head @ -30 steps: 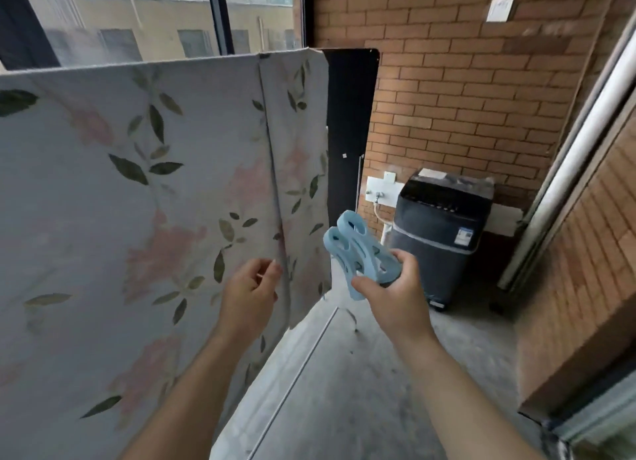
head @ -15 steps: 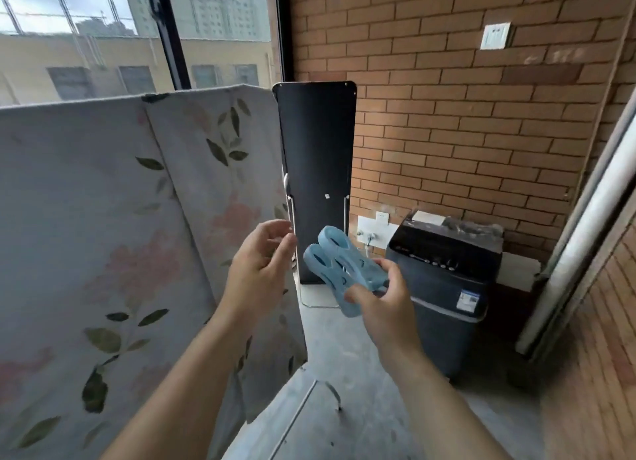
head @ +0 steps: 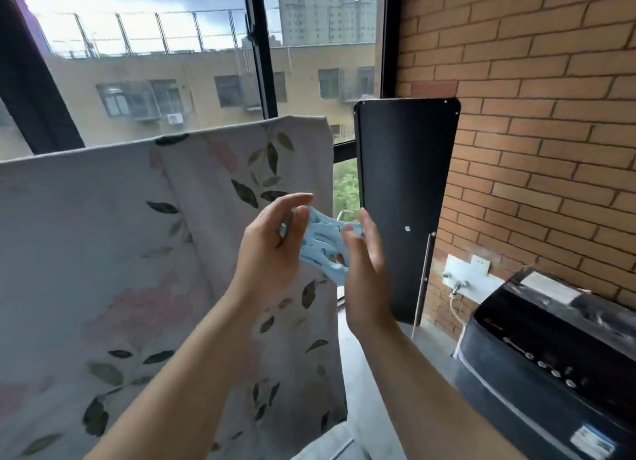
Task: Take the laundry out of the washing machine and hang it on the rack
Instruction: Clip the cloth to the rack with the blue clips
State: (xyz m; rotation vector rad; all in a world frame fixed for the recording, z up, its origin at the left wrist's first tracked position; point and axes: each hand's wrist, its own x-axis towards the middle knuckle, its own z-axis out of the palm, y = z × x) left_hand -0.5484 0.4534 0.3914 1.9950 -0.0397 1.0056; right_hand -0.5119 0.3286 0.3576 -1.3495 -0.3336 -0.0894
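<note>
A pale floral sheet (head: 113, 260) with green leaves hangs over the rack and fills the left half of the view; the rack itself is hidden under it. In front of the sheet's right edge both hands hold light blue plastic clothes pegs (head: 321, 241). My left hand (head: 272, 249) pinches the upper left end of the pegs with thumb and fingers. My right hand (head: 364, 273) cups them from the right. The dark grey top-loading washing machine (head: 550, 373) stands at the lower right, lid down.
A tall black panel (head: 402, 201) leans against the brick wall (head: 533, 115) right of the sheet. A white water outlet with a tap (head: 463, 273) is on the wall behind the machine. Large windows (head: 172, 64) rise behind the sheet. Grey floor (head: 371, 373) runs between sheet and machine.
The view has tilted up and the hands have risen. My left hand left the sheet's edge and came onto the blue pegs, which the right hand alone held before.
</note>
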